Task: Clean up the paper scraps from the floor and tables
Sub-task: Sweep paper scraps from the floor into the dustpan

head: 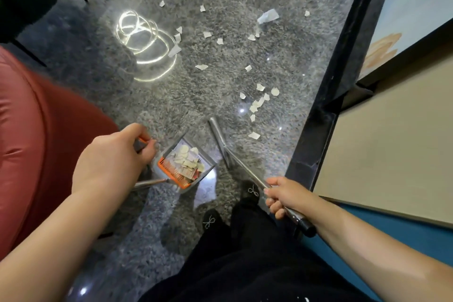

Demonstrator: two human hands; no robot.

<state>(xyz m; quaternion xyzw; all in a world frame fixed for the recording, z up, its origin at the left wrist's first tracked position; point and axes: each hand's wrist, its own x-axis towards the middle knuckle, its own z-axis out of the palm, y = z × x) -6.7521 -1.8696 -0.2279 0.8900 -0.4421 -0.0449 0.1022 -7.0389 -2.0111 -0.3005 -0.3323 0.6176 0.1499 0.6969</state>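
Bare forearms, black trousers [245,265], black shoes with silver bows [252,190]

Paper scraps [255,105]: small, white, torn; strewn over the speckled grey floor, thickest centre to far right, one larger strip far right.
Dustpan [183,165]: grey, orange comb edge; near centre, tilted, holding a heap of collected scraps.
Broom handle [235,157]: metal rod, slanting near right, just beside dustpan.
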